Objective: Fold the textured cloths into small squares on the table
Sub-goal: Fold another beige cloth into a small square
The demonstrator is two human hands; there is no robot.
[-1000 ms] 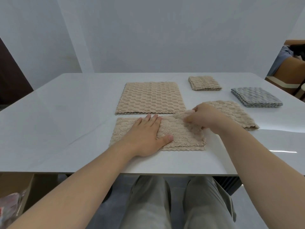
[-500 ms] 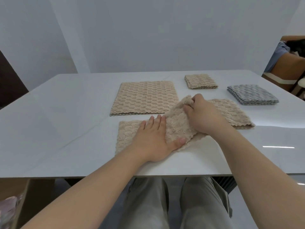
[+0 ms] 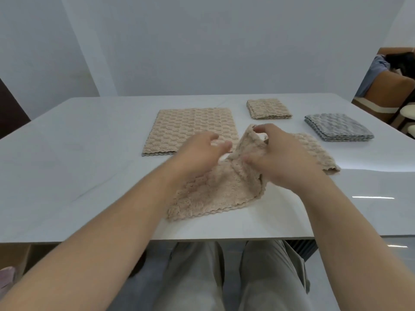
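beige cloth in hand (image 3: 215,194): near front edge of table (image 3: 78,176), front part flat, right end lifted and draped. right hand (image 3: 283,160) pinches raised end between thumb and fingers. left hand (image 3: 197,151) hovers just beside, fingers loose, grasping nothing; blurred, so contact with cloth unclear. step, likely: folding right end over to left. next move calls for matching edges, then pressing flat. beyond: flat beige cloth (image 3: 193,129), another beige cloth (image 3: 314,151) behind right hand, folded beige square (image 3: 268,108), folded grey cloth (image 3: 336,126).
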